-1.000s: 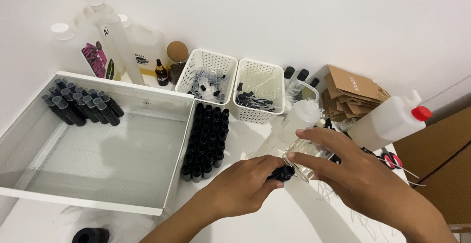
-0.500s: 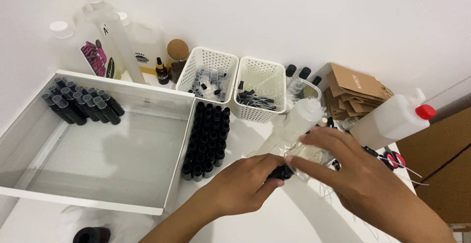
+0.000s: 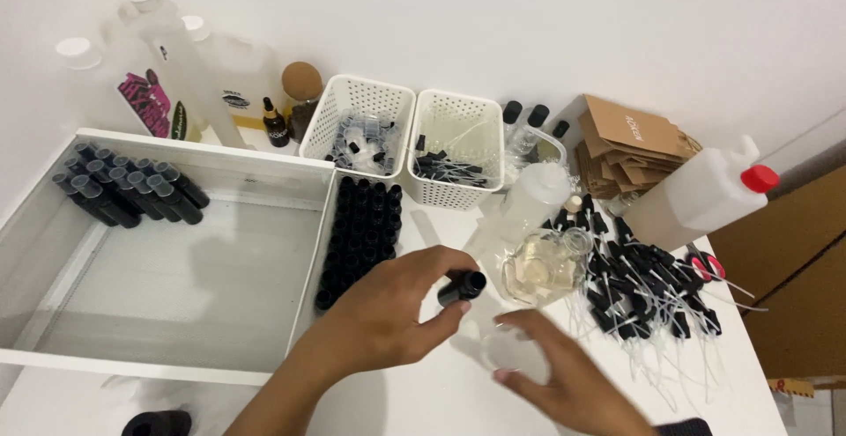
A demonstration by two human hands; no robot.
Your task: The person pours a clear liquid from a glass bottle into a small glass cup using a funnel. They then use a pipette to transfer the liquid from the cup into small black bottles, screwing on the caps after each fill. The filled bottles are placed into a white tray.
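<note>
My left hand (image 3: 388, 317) holds a small black vial (image 3: 462, 287) by its lower end, tilted, above the white table. My right hand (image 3: 560, 383) is low at the front, thumb and fingers pinched on a small clear piece (image 3: 508, 348) that is too blurred to identify. Just behind both hands stands a round glass flask (image 3: 539, 270) with pale yellow liquid, its mouth open. A block of upright black vials (image 3: 361, 229) stands left of my left hand.
A white tray (image 3: 264, 165) at left holds capped black vials (image 3: 123, 191). Behind are two white baskets (image 3: 357, 101) (image 3: 458, 110), a translucent squeeze bottle (image 3: 535, 196), big plastic bottles (image 3: 150, 75), brown card boxes (image 3: 630, 150) and a red-capped jug (image 3: 705, 198). Black pump tops with tubes (image 3: 648, 291) lie at right.
My right hand has pulled back from the vial's mouth toward me with the clear piece, uncovering the flask. My left hand has lifted the vial slightly. The view has shifted.
</note>
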